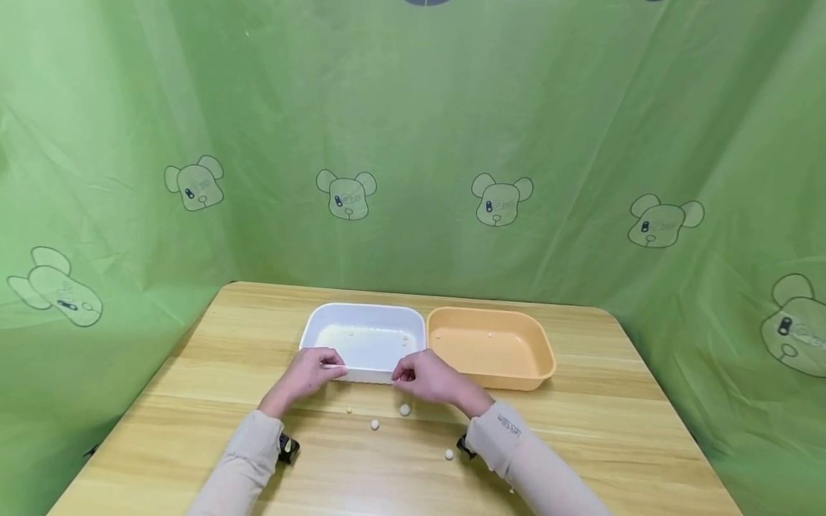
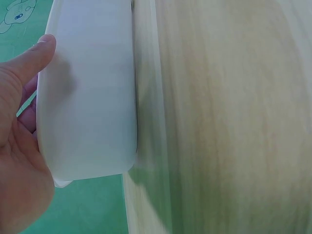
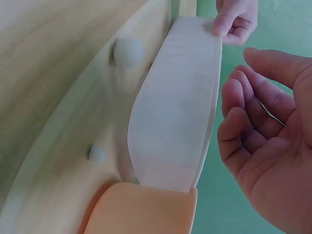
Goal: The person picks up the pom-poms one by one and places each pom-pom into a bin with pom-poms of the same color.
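Green bear-print fabric curtain surrounds a wood-grain table. On it, beside an orange plastic tray, sits a white rectangular plastic tray; step judged: steadying it. Left hand pinches its rim; right hand, fingers loosely curled, thumb apart, probably must grip next. Curtain lettering, sleeve print: illegible.

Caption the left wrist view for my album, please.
A left hand grips a white tray on a wood-grain tabletop, with green cloth beyond.
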### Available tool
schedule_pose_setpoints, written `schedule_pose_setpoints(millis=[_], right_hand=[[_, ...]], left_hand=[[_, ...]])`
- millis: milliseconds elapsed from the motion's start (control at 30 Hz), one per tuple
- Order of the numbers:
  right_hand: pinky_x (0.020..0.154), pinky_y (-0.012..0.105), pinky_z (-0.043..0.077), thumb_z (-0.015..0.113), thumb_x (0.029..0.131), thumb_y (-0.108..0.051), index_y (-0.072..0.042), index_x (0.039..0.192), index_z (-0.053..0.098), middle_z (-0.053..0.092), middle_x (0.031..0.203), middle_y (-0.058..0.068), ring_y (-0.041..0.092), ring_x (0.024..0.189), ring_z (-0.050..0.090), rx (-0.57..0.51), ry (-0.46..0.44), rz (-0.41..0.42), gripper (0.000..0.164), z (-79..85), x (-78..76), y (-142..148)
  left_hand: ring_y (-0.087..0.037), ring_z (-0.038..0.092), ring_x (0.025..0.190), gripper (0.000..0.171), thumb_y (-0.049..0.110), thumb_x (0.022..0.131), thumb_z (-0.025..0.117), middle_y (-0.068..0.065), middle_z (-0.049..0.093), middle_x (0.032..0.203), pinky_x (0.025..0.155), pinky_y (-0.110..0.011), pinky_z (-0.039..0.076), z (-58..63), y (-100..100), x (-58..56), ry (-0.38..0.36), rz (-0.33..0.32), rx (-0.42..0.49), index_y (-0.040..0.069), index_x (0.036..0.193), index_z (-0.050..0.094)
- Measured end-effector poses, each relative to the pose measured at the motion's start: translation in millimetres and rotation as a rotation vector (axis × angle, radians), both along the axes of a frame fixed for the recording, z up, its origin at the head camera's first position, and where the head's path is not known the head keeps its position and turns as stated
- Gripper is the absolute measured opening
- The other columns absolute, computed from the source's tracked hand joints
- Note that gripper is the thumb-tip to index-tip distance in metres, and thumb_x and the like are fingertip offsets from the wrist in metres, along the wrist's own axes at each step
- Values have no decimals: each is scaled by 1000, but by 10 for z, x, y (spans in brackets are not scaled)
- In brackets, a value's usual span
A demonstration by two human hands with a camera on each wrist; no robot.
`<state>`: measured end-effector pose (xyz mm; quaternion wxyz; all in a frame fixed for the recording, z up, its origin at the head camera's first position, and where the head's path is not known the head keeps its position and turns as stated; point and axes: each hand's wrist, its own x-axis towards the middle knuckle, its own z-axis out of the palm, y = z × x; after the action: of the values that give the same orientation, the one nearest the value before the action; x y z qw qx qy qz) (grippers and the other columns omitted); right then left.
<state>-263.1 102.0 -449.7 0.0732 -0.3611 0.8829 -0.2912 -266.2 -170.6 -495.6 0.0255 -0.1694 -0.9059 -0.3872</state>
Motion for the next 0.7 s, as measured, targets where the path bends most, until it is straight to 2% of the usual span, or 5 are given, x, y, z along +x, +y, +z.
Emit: schedule_pose_setpoints(millis=[233, 433, 700], right_hand=[[64, 18, 48, 68, 84, -11, -7, 87, 70, 59, 72, -12, 1, 67, 54, 30, -4, 63, 5, -34, 59, -19], [65, 18, 48, 68, 85, -14, -9, 89, 71, 60, 73, -13, 0, 67, 54, 63, -2, 47, 7, -76, 67, -58], [66, 17, 47, 68, 85, -12, -5, 94, 71, 62, 76, -12, -1, 68, 55, 72, -48, 78, 12, -139, 80, -174]], left_hand=[[-9, 60, 80, 7, 25, 83, 72, 11, 66, 82, 78, -36, 50, 18, 7, 3, -13, -11, 5, 22, 79, 68], [-9, 60, 79, 7, 24, 84, 72, 12, 66, 81, 78, -35, 50, 22, 0, 6, -15, -14, 10, 22, 79, 68], [-9, 60, 78, 7, 25, 83, 72, 12, 66, 81, 77, -35, 50, 6, 1, 3, -12, -14, 6, 22, 79, 68]])
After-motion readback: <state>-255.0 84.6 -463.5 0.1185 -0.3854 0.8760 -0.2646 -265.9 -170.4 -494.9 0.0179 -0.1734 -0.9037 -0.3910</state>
